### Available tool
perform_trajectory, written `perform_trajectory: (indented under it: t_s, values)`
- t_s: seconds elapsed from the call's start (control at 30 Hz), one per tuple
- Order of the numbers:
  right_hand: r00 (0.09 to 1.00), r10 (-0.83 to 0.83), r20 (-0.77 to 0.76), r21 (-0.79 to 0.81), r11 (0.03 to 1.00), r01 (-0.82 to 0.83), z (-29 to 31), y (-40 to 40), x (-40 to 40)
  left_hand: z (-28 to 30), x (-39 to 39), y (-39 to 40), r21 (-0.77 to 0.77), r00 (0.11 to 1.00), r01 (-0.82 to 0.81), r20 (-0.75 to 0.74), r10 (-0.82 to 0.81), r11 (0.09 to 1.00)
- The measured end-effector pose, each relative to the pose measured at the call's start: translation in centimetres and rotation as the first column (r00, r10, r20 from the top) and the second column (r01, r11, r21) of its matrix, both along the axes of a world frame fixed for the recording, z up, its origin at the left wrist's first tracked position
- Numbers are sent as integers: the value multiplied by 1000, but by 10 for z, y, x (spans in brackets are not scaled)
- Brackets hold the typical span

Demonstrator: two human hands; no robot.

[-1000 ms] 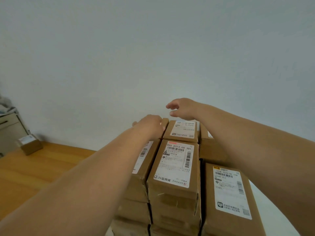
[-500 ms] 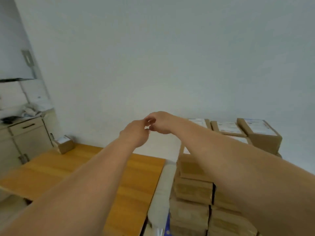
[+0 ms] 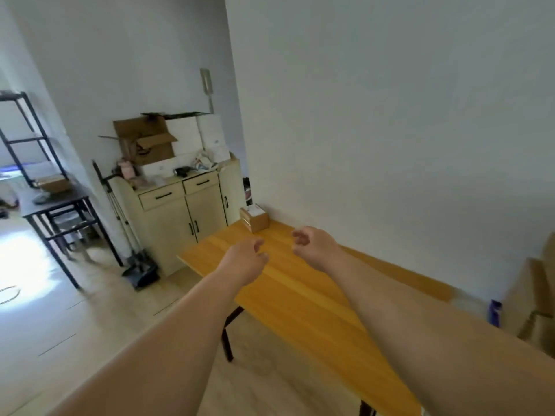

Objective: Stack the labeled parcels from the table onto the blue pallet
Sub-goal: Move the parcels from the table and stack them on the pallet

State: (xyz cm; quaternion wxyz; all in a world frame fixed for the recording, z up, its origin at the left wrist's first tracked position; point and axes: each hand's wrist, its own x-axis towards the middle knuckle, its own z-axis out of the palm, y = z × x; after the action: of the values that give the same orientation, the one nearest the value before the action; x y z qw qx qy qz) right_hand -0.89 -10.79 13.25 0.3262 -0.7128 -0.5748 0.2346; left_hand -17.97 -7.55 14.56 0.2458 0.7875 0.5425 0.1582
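A: While both arms are reaching out over the table [image 3: 300, 298], what is each hand doing?

B: Left hand [image 3: 244, 259]: hovering above the tabletop, fingers loosely curled, holding nothing. Right hand [image 3: 312, 246]: hovering beside it, a little nearer the wall [image 3: 390, 115], fingers also loosely curled round nothing. The two hands are staying apart, not touching each other.

A: Parcels?

B: One parcel [image 3: 254, 218], brown card with a label on top, is sitting at the table's far corner, against the wall, well beyond both hands. Brown boxes [image 3: 537, 298] are showing at the right edge, blurred; labels cannot be told there. A sliver of blue, the pallet [image 3: 495, 312], is peeking out just left of them, past the table's end.

A: Other items?

B: Cabinet [image 3: 183, 214], cream, two drawers over doors, standing left of the table, with an open carton [image 3: 147, 142] and white boxes [image 3: 198, 136] piling on top. Black rack [image 3: 60, 211] is standing further left on the pale floor [image 3: 75, 325].
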Motion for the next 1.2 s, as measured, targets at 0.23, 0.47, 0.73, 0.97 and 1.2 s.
perform_trajectory:
  t_s: [0.23, 0.47, 0.73, 0.97, 1.2]
  values:
    - [985, -70, -160, 13, 997, 73, -44, 138, -10, -41, -9, 125, -67, 993, -81, 76, 86, 994]
    - [976, -133, -170, -58, 990, 125, -78, 285, -7, -66, -11, 258, -149, 972, -141, 166, 165, 979]
    - [972, -207, -108, -213, 960, 181, -149, 440, -24, -137, -15, 419, -314, 943, -114, 264, 202, 942]
    - [902, -422, -91, -312, 872, 376, -186, 581, -11, -190, 1, 574, -495, 954, 22, 271, 130, 869]
    - [813, -581, 45, -383, 741, 551, -223, 647, -5, -215, 13, 653, -561, 979, 69, 199, 53, 825]
